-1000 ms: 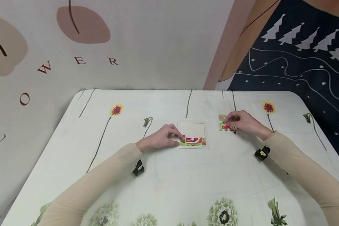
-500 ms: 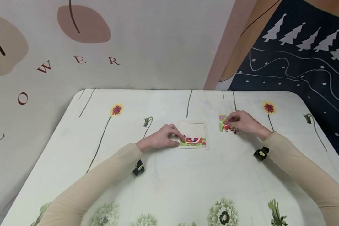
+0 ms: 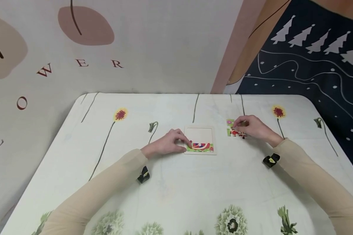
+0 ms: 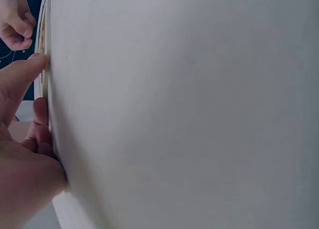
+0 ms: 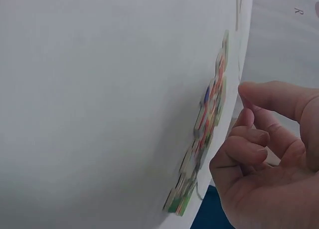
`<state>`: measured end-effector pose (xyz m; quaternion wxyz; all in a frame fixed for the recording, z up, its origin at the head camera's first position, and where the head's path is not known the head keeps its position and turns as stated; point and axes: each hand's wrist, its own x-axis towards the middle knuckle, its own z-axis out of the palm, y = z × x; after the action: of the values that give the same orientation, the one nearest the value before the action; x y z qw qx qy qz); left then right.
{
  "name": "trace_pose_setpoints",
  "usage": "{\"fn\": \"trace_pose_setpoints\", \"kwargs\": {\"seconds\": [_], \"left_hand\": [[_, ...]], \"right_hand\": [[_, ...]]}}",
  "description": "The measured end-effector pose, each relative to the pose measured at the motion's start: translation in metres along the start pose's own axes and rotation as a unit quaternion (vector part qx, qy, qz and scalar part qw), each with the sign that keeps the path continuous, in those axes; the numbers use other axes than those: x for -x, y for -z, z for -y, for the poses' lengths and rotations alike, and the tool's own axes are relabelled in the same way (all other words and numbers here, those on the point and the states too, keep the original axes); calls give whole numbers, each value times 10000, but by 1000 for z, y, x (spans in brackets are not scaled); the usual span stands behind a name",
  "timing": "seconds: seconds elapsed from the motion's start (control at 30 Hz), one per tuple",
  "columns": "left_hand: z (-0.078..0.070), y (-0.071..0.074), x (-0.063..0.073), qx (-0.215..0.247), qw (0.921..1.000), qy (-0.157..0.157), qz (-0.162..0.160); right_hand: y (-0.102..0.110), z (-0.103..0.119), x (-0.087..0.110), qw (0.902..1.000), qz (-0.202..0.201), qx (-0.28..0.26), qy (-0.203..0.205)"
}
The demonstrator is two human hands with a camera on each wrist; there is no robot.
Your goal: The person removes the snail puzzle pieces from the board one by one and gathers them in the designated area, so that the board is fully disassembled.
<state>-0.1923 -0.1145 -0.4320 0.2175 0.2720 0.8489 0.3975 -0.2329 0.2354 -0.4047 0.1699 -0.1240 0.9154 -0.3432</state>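
My left hand (image 3: 171,142) holds the left side of a square wooden puzzle board (image 3: 215,133), a finger on its face and others at its edge. Printed pieces (image 3: 204,147) fill the board's lower strip; its upper part is bare wood. In the left wrist view the left hand's fingers (image 4: 36,112) lie along the board's thin edge. To the right, my right hand (image 3: 250,125) hovers over a cluster of loose jigsaw pieces (image 3: 229,132), partly hiding them. The right wrist view shows this hand (image 5: 271,134) loosely curled, apart from the pieces (image 5: 204,124), with nothing visible between its fingertips.
A white cloth printed with flowers covers the table (image 3: 176,189). Behind it rises a pale wall hanging (image 3: 164,49) with lettering, and a dark hanging (image 3: 306,71) with white trees stands at the right. A small black device (image 3: 271,160) sits under the right wrist, another (image 3: 143,174) under the left.
The head view has shifted very slightly. Both hands stay in place, the left on the board and the right over the loose pieces.
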Motion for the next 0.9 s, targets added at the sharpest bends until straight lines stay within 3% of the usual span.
{"fn": "trace_pose_setpoints", "kwargs": {"seconds": [0.37,0.7,0.9], "left_hand": [[-14,4,-3,-336,9993,186,17],[-19,-5,-14,-37,9998,-146,-156],[-21,-12,-23,-104,9992,-331,-174]], "right_hand": [[-13,8,5,9988,82,-347,335],[-27,17,7,9969,180,-484,597],[-34,20,9,9937,401,-604,859]]}}
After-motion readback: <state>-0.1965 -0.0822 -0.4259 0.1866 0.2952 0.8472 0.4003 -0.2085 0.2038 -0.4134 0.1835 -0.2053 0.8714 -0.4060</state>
